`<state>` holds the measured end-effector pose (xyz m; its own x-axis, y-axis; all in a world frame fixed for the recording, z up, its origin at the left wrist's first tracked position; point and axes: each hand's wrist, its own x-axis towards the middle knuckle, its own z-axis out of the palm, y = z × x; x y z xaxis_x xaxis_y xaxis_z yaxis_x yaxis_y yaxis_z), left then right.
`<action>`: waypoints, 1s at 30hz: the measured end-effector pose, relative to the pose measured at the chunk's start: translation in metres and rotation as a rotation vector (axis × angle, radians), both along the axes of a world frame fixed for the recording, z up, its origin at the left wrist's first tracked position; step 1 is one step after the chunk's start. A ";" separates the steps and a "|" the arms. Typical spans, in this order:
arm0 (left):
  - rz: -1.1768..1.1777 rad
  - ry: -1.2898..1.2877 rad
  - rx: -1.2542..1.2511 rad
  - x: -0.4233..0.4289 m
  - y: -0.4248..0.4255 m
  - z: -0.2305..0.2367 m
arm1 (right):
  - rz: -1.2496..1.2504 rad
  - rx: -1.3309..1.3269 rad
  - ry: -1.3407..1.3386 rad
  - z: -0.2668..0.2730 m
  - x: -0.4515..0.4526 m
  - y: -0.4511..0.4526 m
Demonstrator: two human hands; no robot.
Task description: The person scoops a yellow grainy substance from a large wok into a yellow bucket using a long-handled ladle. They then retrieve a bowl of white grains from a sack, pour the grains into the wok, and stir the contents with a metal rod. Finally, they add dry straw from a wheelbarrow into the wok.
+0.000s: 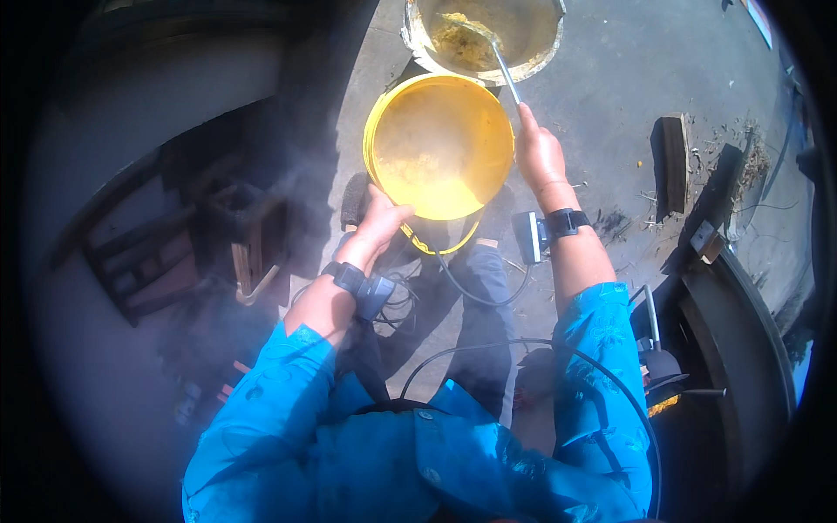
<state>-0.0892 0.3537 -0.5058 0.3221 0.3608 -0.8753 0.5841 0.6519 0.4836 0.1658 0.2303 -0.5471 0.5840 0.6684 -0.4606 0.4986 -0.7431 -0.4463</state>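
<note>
My left hand [382, 222] grips the near-left rim of a yellow plastic bucket [373, 134], its thumb over the edge. Steam rises from pale yellowish food [418, 165] inside the bucket, blurring its details. In my right hand [541, 153] is the metal handle of a long ladle or scoop [507, 68]. The ladle's head lies in a large round pot [552, 46] just beyond the bucket, among a lumpy yellow-brown mash [461, 46]. The bucket's yellow carrying handle [431, 251] hangs down on my side.
Split wood [675, 162] lies on the concrete ground [601, 85] at the right, with scattered chips around it. A black cable [480, 302] loops between devices strapped to my wrists. Dark wooden furniture [245, 261] stands at the left, and a curved metal object [745, 314] at the lower right.
</note>
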 end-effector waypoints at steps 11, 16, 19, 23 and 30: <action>0.044 0.018 -0.076 -0.020 0.014 -0.015 | -0.287 0.336 0.153 0.071 -0.036 -0.054; 0.029 0.006 -0.041 -0.036 0.018 -0.029 | -0.276 0.254 0.349 0.138 -0.065 -0.098; 0.054 -0.005 -0.086 -0.044 0.019 -0.035 | -0.045 0.190 0.316 0.158 -0.084 -0.104; 0.032 -0.024 -0.032 -0.046 0.017 -0.034 | 0.070 -0.053 0.275 0.135 -0.107 -0.068; -0.015 0.012 -0.019 -0.040 0.017 -0.026 | -0.131 -0.263 0.330 0.082 -0.125 0.063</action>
<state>-0.1293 0.3708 -0.5316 0.3169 0.3391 -0.8858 0.5992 0.6523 0.4641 0.0412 0.2937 -0.4651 0.4491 0.4338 -0.7811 0.2554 -0.9001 -0.3531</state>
